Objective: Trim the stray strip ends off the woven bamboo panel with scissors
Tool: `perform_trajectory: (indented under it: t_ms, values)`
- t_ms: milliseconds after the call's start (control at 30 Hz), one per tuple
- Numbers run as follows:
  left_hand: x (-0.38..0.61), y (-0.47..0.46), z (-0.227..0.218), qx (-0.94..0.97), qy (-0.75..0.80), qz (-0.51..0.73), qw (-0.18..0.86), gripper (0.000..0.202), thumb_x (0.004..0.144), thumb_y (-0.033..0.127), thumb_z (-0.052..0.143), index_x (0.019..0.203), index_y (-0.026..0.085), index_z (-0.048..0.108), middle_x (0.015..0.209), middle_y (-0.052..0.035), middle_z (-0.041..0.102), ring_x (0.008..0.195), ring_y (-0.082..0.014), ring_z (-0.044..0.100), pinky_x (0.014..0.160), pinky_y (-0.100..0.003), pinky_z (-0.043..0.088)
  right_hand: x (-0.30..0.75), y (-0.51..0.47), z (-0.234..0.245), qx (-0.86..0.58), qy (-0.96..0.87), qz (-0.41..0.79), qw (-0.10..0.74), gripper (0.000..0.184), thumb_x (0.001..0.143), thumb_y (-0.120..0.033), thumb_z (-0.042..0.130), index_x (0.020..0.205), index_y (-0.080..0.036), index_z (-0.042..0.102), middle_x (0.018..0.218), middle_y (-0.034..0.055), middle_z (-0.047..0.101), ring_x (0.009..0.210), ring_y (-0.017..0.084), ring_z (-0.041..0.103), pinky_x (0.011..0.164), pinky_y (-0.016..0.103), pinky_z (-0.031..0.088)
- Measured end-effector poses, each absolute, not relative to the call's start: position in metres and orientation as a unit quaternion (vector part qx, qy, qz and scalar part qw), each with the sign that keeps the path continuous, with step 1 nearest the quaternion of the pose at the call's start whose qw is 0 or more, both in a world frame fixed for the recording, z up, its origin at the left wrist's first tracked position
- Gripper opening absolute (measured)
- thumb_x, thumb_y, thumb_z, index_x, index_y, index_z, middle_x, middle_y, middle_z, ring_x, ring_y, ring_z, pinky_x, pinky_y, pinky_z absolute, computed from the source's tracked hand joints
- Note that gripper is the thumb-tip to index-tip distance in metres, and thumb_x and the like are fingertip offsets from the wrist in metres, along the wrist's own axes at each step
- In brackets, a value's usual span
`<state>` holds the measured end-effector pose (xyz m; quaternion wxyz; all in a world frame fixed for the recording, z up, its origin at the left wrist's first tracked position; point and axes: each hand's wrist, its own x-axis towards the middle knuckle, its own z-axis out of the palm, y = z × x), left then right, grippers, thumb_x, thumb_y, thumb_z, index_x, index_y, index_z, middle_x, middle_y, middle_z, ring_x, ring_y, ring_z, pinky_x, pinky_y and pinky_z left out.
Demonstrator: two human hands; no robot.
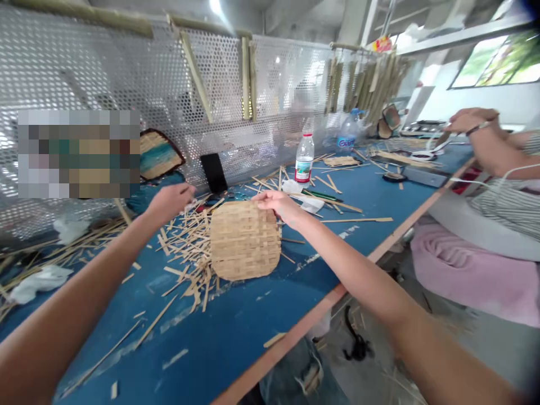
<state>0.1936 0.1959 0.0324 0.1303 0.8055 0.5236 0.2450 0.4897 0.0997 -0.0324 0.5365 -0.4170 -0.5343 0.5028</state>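
Observation:
A flat woven bamboo panel (245,241) with rounded corners stands tilted over the blue table. My right hand (276,203) pinches its top edge near the right corner. Up and to the left of the panel is my left hand (172,199), apart from it, with the fingers curled together; whatever they may hold is too small to make out. Below that hand, a heap of cut bamboo strips (189,236) spreads up to the panel's left side and partly behind it.
A black phone (214,172) leans against the perforated metal screen (219,73). A red-capped bottle (304,158), a larger water jug (351,130) and a green pen (323,195) are beyond the panel. Crumpled tissue (40,284) lies left. At right, another person's hands (475,121) are raised over the table.

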Motion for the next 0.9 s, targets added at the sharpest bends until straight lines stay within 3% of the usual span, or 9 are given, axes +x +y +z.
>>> perform_trajectory:
  t_ms: [67, 133, 333, 433, 500, 600, 800, 900]
  values:
    - [0.193, 0.142, 0.027, 0.816, 0.507, 0.230, 0.158, 0.041, 0.100, 0.045, 0.039, 0.108, 0.020, 0.071, 0.091, -0.0029, 0.072, 0.064, -0.0178, 0.062, 0.064, -0.028, 0.046, 0.484, 0.093, -0.029, -0.391, -0.552, 0.497, 0.543, 0.023, 0.066, -0.021, 0.072, 0.089, -0.020, 0.071, 0.087, 0.0014, 0.070, 0.081, 0.017, 0.062, 0.078, 0.032, 0.047]
    - [0.192, 0.088, 0.023, 0.833, 0.458, 0.268, 0.157, 0.048, 0.099, 0.054, 0.040, 0.128, 0.023, 0.063, 0.097, -0.0030, 0.072, 0.076, -0.0202, 0.067, 0.070, -0.028, 0.048, 0.478, 0.085, -0.026, -0.366, -0.580, 0.474, 0.552, 0.024, 0.068, -0.024, 0.073, 0.092, -0.021, 0.070, 0.091, 0.0012, 0.070, 0.084, 0.017, 0.062, 0.081, 0.032, 0.047]
    - [0.189, 0.009, 0.029, 0.841, 0.448, 0.297, 0.063, 0.058, 0.095, 0.046, 0.053, 0.148, 0.024, 0.044, 0.115, -0.0083, 0.067, 0.077, -0.0185, 0.064, 0.072, -0.032, 0.051, 0.457, 0.060, -0.015, -0.288, -0.681, 0.364, 0.566, 0.024, 0.083, -0.032, 0.068, 0.105, -0.023, 0.069, 0.102, 0.0023, 0.069, 0.094, 0.018, 0.062, 0.086, 0.034, 0.049]
    - [0.191, 0.008, 0.034, 0.849, 0.442, 0.287, 0.041, 0.057, 0.096, 0.041, 0.052, 0.150, 0.024, 0.043, 0.120, -0.0086, 0.066, 0.078, -0.0178, 0.064, 0.076, -0.033, 0.052, 0.452, 0.049, -0.009, -0.263, -0.725, 0.291, 0.566, 0.020, 0.086, -0.032, 0.067, 0.105, -0.024, 0.069, 0.115, 0.0035, 0.068, 0.109, 0.020, 0.060, 0.089, 0.034, 0.049]
    - [0.194, 0.010, 0.038, 0.862, 0.418, 0.283, 0.039, 0.054, 0.097, 0.041, 0.050, 0.149, 0.025, 0.046, 0.125, -0.0079, 0.066, 0.088, -0.0200, 0.066, 0.080, -0.033, 0.053, 0.452, 0.045, -0.008, -0.241, -0.742, 0.287, 0.556, 0.020, 0.087, -0.034, 0.068, 0.105, -0.025, 0.069, 0.120, 0.0033, 0.066, 0.115, 0.021, 0.058, 0.089, 0.034, 0.049]
    - [0.201, 0.010, 0.042, 0.879, 0.394, 0.266, 0.043, 0.046, 0.099, 0.042, 0.048, 0.142, 0.026, 0.053, 0.127, -0.0049, 0.067, 0.100, -0.0222, 0.066, 0.083, -0.031, 0.052, 0.455, 0.045, -0.010, -0.229, -0.742, 0.319, 0.543, 0.022, 0.089, -0.036, 0.068, 0.108, -0.026, 0.067, 0.109, 0.0011, 0.068, 0.099, 0.017, 0.062, 0.082, 0.031, 0.050]
    - [0.209, 0.008, 0.039, 0.872, 0.406, 0.274, 0.015, 0.038, 0.099, 0.038, 0.049, 0.133, 0.023, 0.058, 0.105, -0.0023, 0.075, 0.079, -0.0170, 0.068, 0.071, -0.027, 0.051, 0.454, 0.044, -0.014, -0.224, -0.726, 0.333, 0.558, 0.019, 0.088, -0.035, 0.069, 0.105, -0.025, 0.066, 0.094, -0.0015, 0.064, 0.083, 0.013, 0.058, 0.072, 0.027, 0.047]
    - [0.210, 0.009, 0.040, 0.878, 0.384, 0.285, -0.024, 0.033, 0.099, 0.035, 0.049, 0.126, 0.020, 0.060, 0.105, -0.0044, 0.074, 0.082, -0.0179, 0.069, 0.075, -0.029, 0.052, 0.452, 0.040, -0.013, -0.215, -0.727, 0.338, 0.558, 0.019, 0.089, -0.034, 0.068, 0.105, -0.025, 0.065, 0.096, -0.0017, 0.064, 0.082, 0.012, 0.059, 0.072, 0.027, 0.047]
